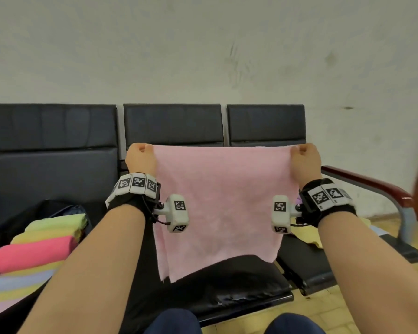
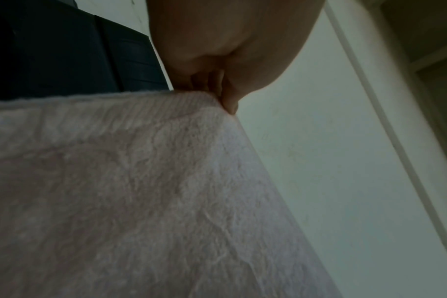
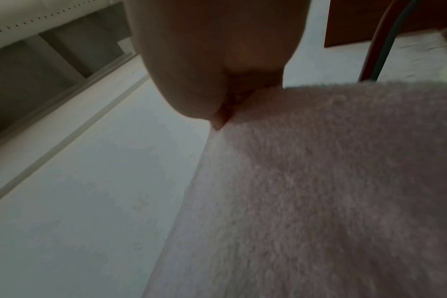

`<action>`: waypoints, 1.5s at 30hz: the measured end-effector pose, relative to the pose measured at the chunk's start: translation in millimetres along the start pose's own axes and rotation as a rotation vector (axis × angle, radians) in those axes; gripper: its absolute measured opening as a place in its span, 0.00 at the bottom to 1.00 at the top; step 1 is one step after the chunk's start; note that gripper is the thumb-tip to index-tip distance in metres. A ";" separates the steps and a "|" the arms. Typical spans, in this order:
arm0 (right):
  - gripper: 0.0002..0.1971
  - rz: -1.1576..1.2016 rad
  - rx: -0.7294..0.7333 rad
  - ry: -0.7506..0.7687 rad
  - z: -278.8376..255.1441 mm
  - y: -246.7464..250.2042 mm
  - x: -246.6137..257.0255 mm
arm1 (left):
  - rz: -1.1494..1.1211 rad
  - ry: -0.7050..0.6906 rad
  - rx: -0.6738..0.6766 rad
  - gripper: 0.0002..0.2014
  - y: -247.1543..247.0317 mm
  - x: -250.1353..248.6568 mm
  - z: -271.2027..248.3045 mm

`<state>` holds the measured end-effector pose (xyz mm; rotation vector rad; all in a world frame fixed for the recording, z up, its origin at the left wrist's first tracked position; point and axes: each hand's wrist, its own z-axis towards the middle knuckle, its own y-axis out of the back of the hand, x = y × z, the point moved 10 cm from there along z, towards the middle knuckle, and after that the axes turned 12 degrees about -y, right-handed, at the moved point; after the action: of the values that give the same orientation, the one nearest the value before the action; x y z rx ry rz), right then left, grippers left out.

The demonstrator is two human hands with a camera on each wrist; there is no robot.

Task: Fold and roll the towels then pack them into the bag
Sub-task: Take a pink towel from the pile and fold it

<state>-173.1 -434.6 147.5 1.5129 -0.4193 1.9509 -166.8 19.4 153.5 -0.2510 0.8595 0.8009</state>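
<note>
Towel: a pale pink towel (image 1: 217, 203) hung spread in the air in front of the middle seat (image 1: 239, 278), top edge level and taut, so its full shape could be judged before the first fold.
Left hand: the left hand (image 1: 140, 157) was clenched on the towel's upper left corner; in the left wrist view the fingers (image 2: 227, 96) pinched that corner tight, which kept the edge from sagging.
Right hand: the right hand (image 1: 305, 157) grasped the upper right corner the same way, level with the left, the two held well apart to stretch the cloth flat.
Lower edge: it hung free just above the seat, slightly uneven, the left corner lower; I judged it ready to be laid down or brought up to meet the top edge.
Bag: a dark bag (image 1: 56, 208) stood open left of the towel, near enough that a finished roll needed only a short reach.
Rolls: pink, yellow and green rolled towels (image 1: 41, 247) lay at the bag, left of the towel, apparently packed or stacked for packing.
Spare cloth: a yellow towel (image 1: 309, 233) lay on the seat to the right, likely waiting its turn.
Stage: folding of this towel seemed not yet begun.
</note>
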 end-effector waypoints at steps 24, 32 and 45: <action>0.06 0.231 0.580 -0.143 -78.7 -94.7 31.9 | -0.360 0.011 0.454 0.04 -122.8 -69.3 -73.1; 0.04 0.218 0.567 -0.133 -79.3 -98.2 28.4 | -0.388 0.013 0.461 0.04 -125.3 -75.7 -83.4; 0.15 0.346 0.798 -0.208 -91.7 -105.0 28.5 | -0.516 0.005 0.572 0.11 -130.2 -82.9 -94.7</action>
<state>-178.2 -293.0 134.7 2.2700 0.0485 2.3938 -160.4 -161.2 140.9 0.0373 0.9388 0.0595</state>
